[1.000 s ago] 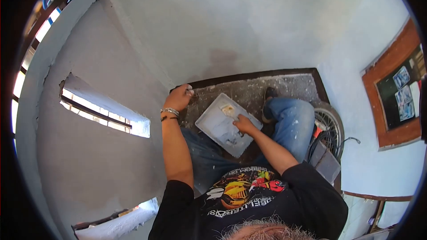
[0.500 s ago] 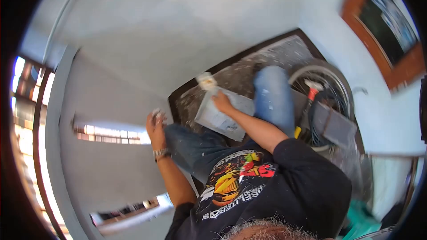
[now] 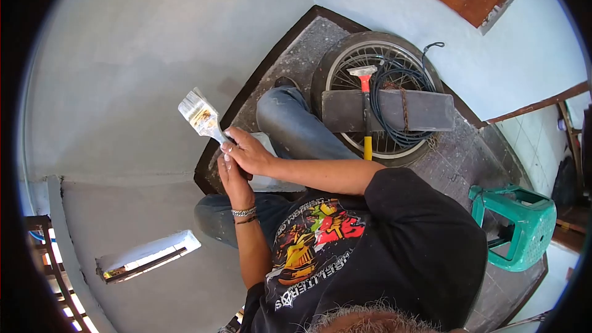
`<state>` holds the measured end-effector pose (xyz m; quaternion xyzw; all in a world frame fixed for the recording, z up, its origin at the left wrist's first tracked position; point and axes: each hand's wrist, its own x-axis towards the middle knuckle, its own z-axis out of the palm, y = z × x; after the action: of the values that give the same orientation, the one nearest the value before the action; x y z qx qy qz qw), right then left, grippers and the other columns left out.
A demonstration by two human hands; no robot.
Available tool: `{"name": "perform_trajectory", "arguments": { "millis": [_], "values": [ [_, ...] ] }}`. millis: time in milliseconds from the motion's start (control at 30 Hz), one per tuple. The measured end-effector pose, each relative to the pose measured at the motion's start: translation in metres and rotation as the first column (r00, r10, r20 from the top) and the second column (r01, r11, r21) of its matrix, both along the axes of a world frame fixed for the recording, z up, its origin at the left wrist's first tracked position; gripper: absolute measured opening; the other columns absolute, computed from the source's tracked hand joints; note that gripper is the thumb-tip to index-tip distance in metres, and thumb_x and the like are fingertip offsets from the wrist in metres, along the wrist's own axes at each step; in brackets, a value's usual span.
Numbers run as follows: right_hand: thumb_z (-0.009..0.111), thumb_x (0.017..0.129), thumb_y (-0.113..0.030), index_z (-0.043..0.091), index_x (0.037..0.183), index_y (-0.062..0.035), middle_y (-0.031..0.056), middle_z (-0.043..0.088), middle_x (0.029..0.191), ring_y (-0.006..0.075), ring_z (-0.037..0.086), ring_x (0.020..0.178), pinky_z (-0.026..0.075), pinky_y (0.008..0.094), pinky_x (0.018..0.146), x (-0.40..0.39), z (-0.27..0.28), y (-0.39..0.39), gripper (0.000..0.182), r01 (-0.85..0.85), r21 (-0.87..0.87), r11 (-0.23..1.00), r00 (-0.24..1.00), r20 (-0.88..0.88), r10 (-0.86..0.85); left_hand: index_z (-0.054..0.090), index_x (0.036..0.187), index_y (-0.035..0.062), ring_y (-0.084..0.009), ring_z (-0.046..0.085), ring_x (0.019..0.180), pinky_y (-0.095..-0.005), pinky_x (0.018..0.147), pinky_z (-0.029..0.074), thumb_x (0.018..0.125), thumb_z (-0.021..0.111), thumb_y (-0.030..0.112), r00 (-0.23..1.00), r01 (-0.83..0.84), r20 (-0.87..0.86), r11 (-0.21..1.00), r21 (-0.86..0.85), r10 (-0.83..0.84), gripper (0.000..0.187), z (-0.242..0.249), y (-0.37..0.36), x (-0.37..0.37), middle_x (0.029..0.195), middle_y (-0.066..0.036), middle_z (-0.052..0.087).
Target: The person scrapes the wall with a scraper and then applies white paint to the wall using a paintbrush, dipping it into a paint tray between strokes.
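Note:
A flat paintbrush (image 3: 198, 113) with paint-caked bristles and ferrule points up and to the left. My right hand (image 3: 251, 154) is closed around its handle. Just below, my left hand (image 3: 235, 185) presses against the same handle, fingers pointing up and whitish specks on the fingertips; the hands overlap and hide most of the grip. Behind my right forearm lies a pale paint tray (image 3: 266, 183), mostly covered by my arm and hands.
A spoked wheel (image 3: 328, 80) lies at the upper right, carrying a grey board (image 3: 342, 111), a coiled dark cable (image 3: 385, 117) and a red-and-yellow-handled scraper (image 3: 366, 105). A green plastic stool (image 3: 524, 231) stands at right. A grey wall (image 3: 135, 111) rises at left.
My right hand has left the tray and moved to the brush, joining my left hand on its handle. The view has turned, bringing the wheel nearer the middle and the stool fully into sight.

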<state>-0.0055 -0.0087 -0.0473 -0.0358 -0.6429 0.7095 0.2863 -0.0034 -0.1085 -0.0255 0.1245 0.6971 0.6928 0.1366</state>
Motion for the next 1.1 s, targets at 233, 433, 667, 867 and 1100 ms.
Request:
{"name": "perform_trajectory", "arguments": {
  "millis": [233, 433, 667, 867, 1100],
  "values": [
    [0.056, 0.089, -0.018, 0.052, 0.093, -0.0014, 0.0096, 0.053, 0.075, 0.0203, 0.056, 0.072, 0.044, 0.0378, 0.065, -0.012, -0.013, 0.006, 0.017, -0.052, -0.141, 0.989, 0.997, 0.054, 0.060, 0.051, 0.115, 0.0040, -0.0024, 0.043, 0.061, -0.0183, 0.051, 0.034, 0.095, 0.045, 0.010, 0.990, 0.026, -0.135, 0.995, -0.091, -0.038, 0.021, -0.011, 0.010, 0.000, 0.082, 0.003, 0.052],
    [0.052, 0.092, -0.017, 0.051, 0.095, 0.0000, 0.0089, 0.056, 0.074, 0.0180, 0.057, 0.065, 0.047, 0.0345, 0.059, -0.011, 0.006, 0.008, 0.017, -0.310, -0.056, 0.949, 0.937, 0.153, 0.315, 0.051, 0.110, 0.0029, -0.0034, 0.042, 0.062, -0.0206, 0.051, 0.035, 0.097, 0.048, 0.013, 0.986, -0.009, -0.165, 1.000, -0.017, 0.006, 0.017, -0.030, -0.010, -0.011, 0.079, 0.003, 0.049],
    [0.063, 0.086, -0.016, 0.054, 0.120, -0.0030, 0.0136, 0.062, 0.109, 0.0236, 0.061, 0.098, 0.048, 0.0362, 0.087, 0.049, 0.014, 0.157, 0.037, 0.212, 0.458, 0.864, 0.967, 0.027, -0.252, 0.048, 0.095, 0.0052, -0.0059, 0.047, 0.062, -0.0197, 0.053, 0.037, 0.098, 0.048, 0.014, 0.993, 0.030, -0.116, 0.997, 0.066, -0.023, 0.009, -0.011, -0.004, 0.005, 0.074, 0.000, 0.051],
    [0.056, 0.086, -0.046, 0.059, 0.115, -0.0025, 0.0228, 0.058, 0.118, 0.0394, 0.056, 0.109, 0.044, 0.0485, 0.093, 0.122, -0.128, 0.346, 0.052, 0.224, 0.749, 0.624, 0.274, 0.566, -0.778, 0.048, 0.095, 0.0055, -0.0062, 0.048, 0.062, -0.0194, 0.054, 0.037, 0.098, 0.048, 0.015, 0.989, -0.003, -0.150, 1.000, 0.026, 0.007, 0.010, 0.007, -0.010, 0.004, 0.073, 0.000, 0.050],
    [0.058, 0.087, -0.043, 0.044, 0.122, -0.0039, 0.0209, 0.049, 0.123, 0.0386, 0.053, 0.112, 0.043, 0.0491, 0.093, 0.130, -0.155, 0.353, 0.055, 0.208, 0.817, 0.538, 0.248, 0.488, -0.837, 0.048, 0.099, 0.0050, -0.0057, 0.048, 0.062, -0.0182, 0.055, 0.037, 0.098, 0.048, 0.017, 0.978, -0.127, -0.166, 0.992, 0.001, 0.126, 0.012, 0.017, -0.030, 0.006, 0.073, 0.000, 0.050]
  ]
}}
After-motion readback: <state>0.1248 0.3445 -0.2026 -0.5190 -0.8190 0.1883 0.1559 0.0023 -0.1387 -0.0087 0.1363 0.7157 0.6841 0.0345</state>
